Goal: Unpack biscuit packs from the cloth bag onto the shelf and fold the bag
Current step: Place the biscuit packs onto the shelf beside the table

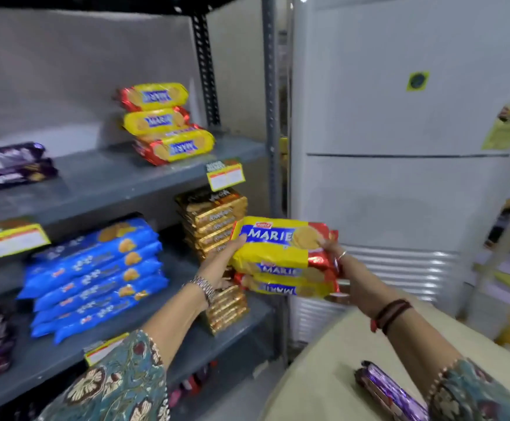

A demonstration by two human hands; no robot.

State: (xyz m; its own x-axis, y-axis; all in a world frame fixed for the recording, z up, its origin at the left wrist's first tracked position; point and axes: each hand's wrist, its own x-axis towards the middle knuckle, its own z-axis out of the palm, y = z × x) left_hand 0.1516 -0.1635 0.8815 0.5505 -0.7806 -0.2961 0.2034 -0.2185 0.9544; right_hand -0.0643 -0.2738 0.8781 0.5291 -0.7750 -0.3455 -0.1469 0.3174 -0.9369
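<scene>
Biscuit packs (281, 256), yellow-and-red, labelled Marie, stacked, gripped at both ends by both hands.

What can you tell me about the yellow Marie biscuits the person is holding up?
The held Marie packs are shiny yellow wrappers with red ends, a blue "MARIE" label and a round biscuit picture. They look like three packs stacked flat, held in the air in front of the grey shelf. The left hand grips the left end and the right hand grips the right end.

Stacked yellow Marie packs (281, 256) held beside shelf (235, 317).
</scene>
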